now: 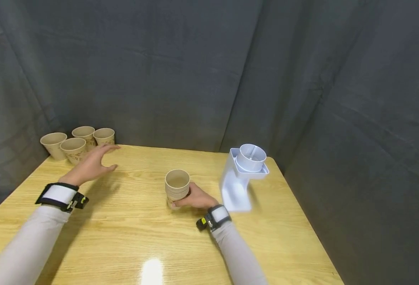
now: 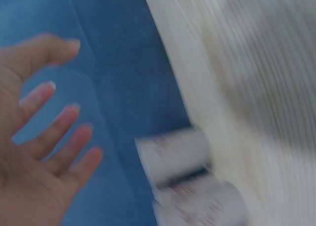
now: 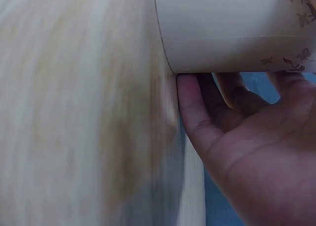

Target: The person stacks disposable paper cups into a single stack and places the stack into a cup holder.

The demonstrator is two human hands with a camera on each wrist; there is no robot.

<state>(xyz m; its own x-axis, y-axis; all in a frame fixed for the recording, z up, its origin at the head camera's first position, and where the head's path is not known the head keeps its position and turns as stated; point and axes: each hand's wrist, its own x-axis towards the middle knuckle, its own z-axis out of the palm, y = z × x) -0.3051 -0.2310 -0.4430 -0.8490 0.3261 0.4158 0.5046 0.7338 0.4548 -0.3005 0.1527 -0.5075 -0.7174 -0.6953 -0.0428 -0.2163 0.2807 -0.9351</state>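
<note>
A stack of nested beige paper cups [image 1: 177, 192] stands upright near the middle of the wooden table. My right hand [image 1: 198, 196] grips it low on its right side, thumb in front and fingers behind. In the right wrist view, the fingers [image 3: 190, 95] touch the side of a cup [image 3: 222, 30] with a brown floral print, its base against the table. My left hand [image 1: 94, 164] is held over the table at the left, fingers spread and holding nothing. Just beyond it, several beige cups [image 1: 74, 147] are grouped in the far left corner; two appear blurred in the left wrist view.
A white stand [image 1: 236, 194] with a round white cup-shaped part [image 1: 251, 158] on top is to the right of my right hand. Dark grey curtains [image 1: 159, 71] hang behind and beside the table [image 1: 131, 237].
</note>
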